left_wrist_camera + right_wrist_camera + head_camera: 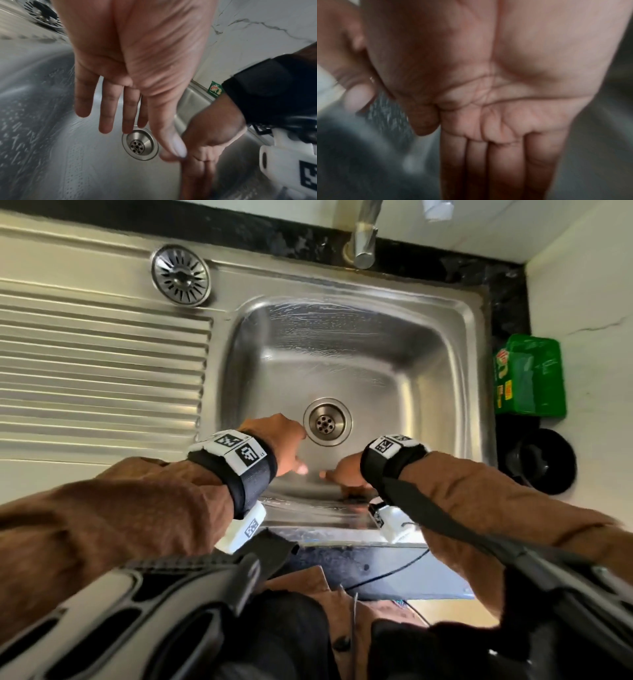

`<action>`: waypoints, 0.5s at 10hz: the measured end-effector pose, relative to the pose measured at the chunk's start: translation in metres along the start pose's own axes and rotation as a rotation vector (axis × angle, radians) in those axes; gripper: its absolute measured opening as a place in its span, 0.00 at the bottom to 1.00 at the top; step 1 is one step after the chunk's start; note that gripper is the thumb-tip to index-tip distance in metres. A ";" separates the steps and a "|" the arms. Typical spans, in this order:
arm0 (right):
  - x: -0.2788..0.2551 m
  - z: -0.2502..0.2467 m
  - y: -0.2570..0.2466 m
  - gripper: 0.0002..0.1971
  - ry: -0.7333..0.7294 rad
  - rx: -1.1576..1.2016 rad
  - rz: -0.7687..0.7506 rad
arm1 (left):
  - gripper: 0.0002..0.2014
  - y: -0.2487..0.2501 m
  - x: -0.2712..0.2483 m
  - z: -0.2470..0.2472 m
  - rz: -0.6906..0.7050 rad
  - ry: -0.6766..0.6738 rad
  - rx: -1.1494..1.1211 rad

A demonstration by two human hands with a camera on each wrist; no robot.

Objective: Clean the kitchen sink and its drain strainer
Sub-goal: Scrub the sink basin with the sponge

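Note:
The steel sink basin (394, 364) is wet, with its round drain (327, 422) uncovered in the floor. The slotted drain strainer (181, 275) lies out of the basin on the sink's top ledge at the far left; its edge (42, 14) shows in the left wrist view too. My left hand (291, 453) hovers just left of the drain (139, 143), fingers (109, 115) straight and spread, holding nothing. My right hand (339, 474) reaches down by the basin's near wall, its fingers (501, 162) straight and together, empty. The two thumbs nearly meet.
The ribbed drainboard (102, 364) fills the left side. A chrome faucet (364, 244) stands behind the basin. A green Vim pack (529, 378) and a black round object (541, 460) sit on the white counter at the right.

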State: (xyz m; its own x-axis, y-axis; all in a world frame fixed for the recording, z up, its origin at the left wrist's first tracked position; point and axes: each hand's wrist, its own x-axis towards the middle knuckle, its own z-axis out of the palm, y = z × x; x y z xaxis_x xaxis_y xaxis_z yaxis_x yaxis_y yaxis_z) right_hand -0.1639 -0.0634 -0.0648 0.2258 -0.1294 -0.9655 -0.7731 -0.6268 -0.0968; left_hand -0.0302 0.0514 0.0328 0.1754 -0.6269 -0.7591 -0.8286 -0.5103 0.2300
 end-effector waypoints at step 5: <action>-0.044 -0.027 0.032 0.12 -0.097 -0.318 0.087 | 0.27 0.002 0.016 0.010 0.089 -0.046 -0.006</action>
State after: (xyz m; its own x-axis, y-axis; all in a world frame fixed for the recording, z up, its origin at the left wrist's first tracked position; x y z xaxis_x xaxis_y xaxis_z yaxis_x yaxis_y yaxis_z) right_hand -0.1826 -0.0992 -0.0192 0.0979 -0.1285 -0.9869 -0.5598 -0.8270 0.0522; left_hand -0.0345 0.0459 0.0156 0.0761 -0.6422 -0.7627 -0.8368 -0.4571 0.3014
